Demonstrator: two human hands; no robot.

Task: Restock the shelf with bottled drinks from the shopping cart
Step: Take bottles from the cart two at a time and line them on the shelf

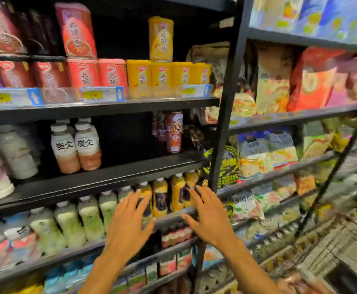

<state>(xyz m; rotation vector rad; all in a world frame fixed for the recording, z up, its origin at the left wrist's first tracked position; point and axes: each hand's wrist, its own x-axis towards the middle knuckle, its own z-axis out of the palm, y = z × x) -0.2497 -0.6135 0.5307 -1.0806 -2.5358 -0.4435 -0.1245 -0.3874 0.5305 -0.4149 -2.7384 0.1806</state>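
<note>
While both palms hover spread in front of the lower drinks shelf, nothing is gripped: the left hand [128, 221] is splayed wide, and so is the right hand [210, 219], both empty. Just beyond the fingertips, between the two hands, stands the row of orange-and-yellow plastic juice bottles with dark purple labels and white caps [160, 197], upright and shoulder to shoulder at the front lip of the black metal shelf [101, 181]. Off to the left hand's outer side runs a line of pale green-white bottles [89, 217]. Down past the right wrist, the wire shopping cart [330, 247] sits low and blurred; its contents can't be made out. My read: full bottles like these will be fairly heavy, firm-walled but smooth and a touch slippery, so take one around the waisted middle, not the cap.
</note>
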